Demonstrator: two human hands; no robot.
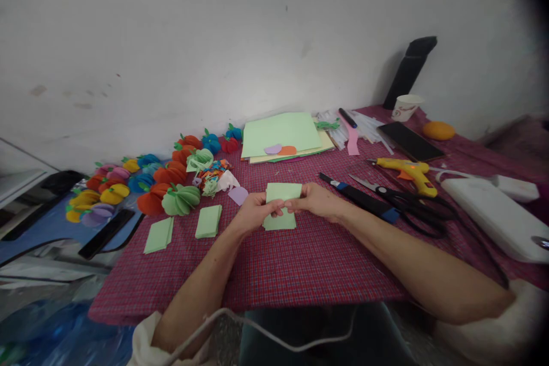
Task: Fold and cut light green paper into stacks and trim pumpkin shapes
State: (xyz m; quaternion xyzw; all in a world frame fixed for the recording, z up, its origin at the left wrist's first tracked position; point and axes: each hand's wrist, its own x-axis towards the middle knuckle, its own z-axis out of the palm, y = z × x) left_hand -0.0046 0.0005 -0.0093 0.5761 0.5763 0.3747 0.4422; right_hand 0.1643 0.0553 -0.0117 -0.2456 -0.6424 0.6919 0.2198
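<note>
A light green paper piece [283, 190] is pinched between my two hands at the middle of the table. My left hand [256, 209] grips its left side, and my right hand [315, 201] grips the right side, the thumbs nearly meeting in front. Just below it shows another green paper [279, 222], lying on the cloth; whether the two are joined I cannot tell. Two small stacks of green paper, one nearer [209, 221] and one farther left [158, 235], lie to the left of my hands. A purple paper piece [238, 195] lies close to my left hand.
Colourful paper pumpkins [180, 200] crowd the left side. Large green sheets [283, 131] lie at the back by the wall. To the right are a box cutter [360, 197], black-handled scissors [422, 206], a yellow glue gun [405, 170], a phone [410, 140] and a paper cup [405, 107].
</note>
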